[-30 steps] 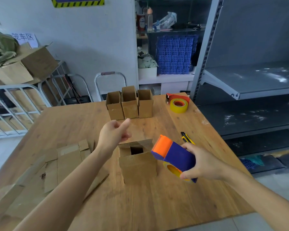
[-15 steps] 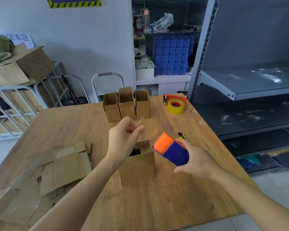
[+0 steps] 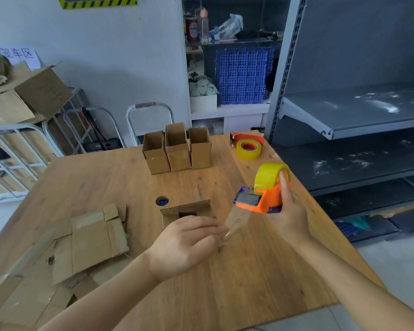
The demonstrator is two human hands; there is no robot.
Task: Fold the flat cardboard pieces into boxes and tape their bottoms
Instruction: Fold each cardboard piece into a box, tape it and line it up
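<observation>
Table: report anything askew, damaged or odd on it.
A round hole goes through the table just left of the near box, with blue showing in it. The flat cardboard at the left lies in a loose, skewed heap. The three far boxes stand in a tidy row.

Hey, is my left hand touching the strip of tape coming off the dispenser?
Touching. The head view shows the clear tape strip running from the dispenser into the left hand, whose fingertips pinch its end.
</observation>
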